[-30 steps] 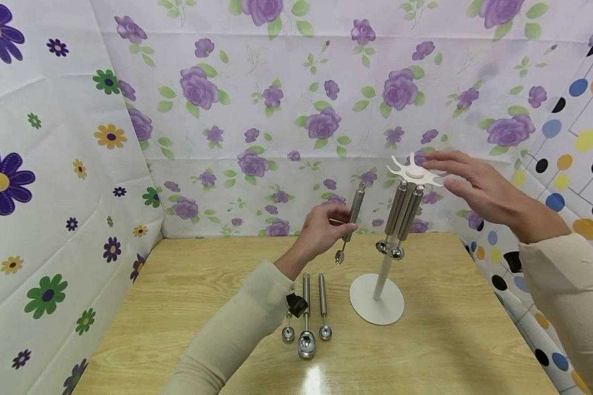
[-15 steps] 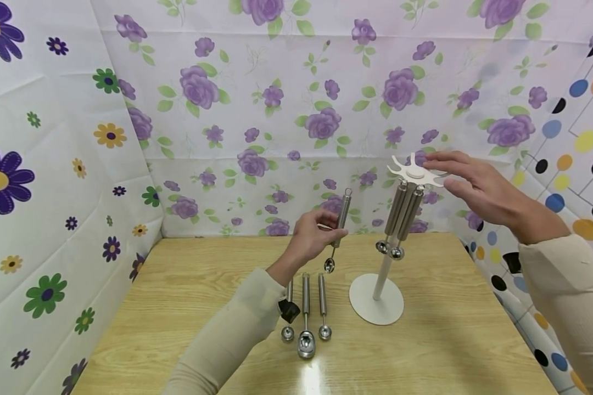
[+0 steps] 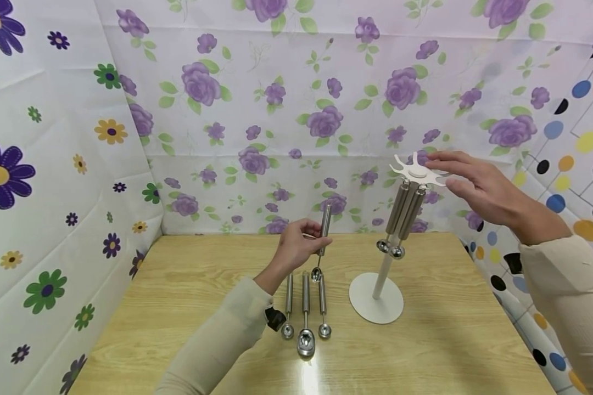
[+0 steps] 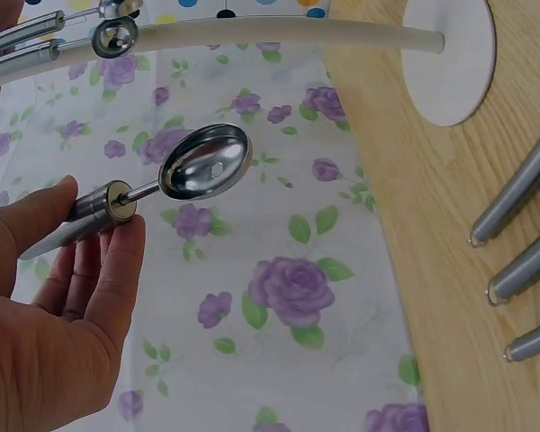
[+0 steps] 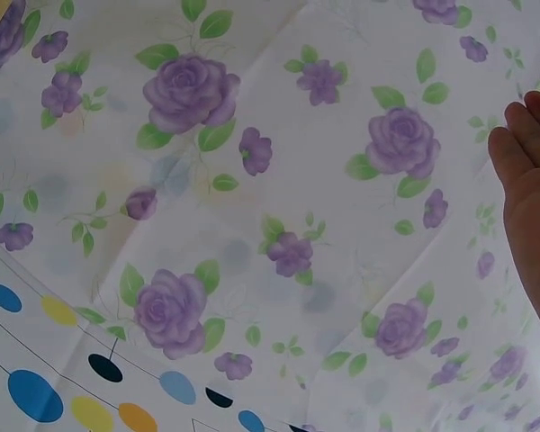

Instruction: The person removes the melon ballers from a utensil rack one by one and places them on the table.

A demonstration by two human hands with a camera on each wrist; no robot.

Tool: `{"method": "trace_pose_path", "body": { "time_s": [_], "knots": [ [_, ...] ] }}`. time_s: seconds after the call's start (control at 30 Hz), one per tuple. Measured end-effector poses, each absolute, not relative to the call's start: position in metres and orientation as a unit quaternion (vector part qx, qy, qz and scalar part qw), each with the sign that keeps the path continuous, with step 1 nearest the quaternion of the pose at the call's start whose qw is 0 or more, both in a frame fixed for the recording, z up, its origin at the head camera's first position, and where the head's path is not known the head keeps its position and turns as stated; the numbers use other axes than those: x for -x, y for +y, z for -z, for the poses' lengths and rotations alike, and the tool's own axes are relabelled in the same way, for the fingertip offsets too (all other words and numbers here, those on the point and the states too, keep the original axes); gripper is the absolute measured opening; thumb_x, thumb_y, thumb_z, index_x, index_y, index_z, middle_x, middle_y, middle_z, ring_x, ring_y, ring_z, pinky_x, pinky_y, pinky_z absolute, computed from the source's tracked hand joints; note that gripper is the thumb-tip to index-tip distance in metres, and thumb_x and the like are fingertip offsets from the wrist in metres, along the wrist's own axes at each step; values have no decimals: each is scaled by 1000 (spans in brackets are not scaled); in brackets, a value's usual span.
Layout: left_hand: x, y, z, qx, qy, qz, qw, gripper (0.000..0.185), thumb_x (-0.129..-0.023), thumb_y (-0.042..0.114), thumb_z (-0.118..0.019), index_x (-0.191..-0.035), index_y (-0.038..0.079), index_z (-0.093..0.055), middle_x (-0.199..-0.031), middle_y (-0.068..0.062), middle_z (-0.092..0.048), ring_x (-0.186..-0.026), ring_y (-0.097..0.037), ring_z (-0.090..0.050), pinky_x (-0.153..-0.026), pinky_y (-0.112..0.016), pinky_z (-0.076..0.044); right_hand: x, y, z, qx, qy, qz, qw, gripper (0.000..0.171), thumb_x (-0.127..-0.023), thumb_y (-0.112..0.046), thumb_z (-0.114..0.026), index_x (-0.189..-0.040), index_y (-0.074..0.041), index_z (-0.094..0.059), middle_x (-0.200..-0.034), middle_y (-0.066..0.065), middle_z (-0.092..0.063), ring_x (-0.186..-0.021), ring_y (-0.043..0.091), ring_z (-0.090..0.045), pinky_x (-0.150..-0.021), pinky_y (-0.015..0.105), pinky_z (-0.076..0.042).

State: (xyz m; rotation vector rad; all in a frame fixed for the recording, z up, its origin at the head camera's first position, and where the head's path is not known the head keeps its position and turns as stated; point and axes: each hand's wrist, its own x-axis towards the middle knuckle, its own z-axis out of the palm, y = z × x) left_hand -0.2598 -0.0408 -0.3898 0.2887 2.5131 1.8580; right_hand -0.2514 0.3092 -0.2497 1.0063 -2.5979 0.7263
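Note:
My left hand (image 3: 296, 241) pinches the steel handle of a melon baller (image 3: 325, 225) between thumb and fingers, bowl end down, over the back of the table. A small hole shows in its round bowl (image 4: 207, 162) in the left wrist view. At the right, a white stand (image 3: 417, 171) with curved arms carries steel-handled scoops (image 3: 399, 208), hung by their end loops. My right hand (image 3: 489, 186) stays at the top of this stand, its fairly straight fingers right at one arm. Only part of that hand (image 5: 533, 198) shows in the right wrist view.
Below my left hand, two small scoops (image 3: 289, 296) (image 3: 323, 296) lie on the wooden table (image 3: 197, 307) on either side of a larger scoop (image 3: 306, 343). The stand's round base (image 3: 365, 302) is to their right. Patterned cloth walls (image 3: 257, 126) enclose the back and sides.
My left hand has moved left and down with the melon baller, away from the stand. The right hand keeps its place at the stand's top.

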Motion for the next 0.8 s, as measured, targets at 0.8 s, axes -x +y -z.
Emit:
{"method": "trace_pose_path", "body": {
  "time_s": [0.8],
  "knots": [
    [245,-88,441,0,776,-630,31,27,-85,9,-81,-107,0,-67,-98,-11,-65,-81,-19,-67,-71,-36,-61,255,308,264,-378,-867,-252,204,43,-108,-20,-39,-144,0,-51,-158,7,-38,-144,2,-25,-114,65,-23]
  ]
}}
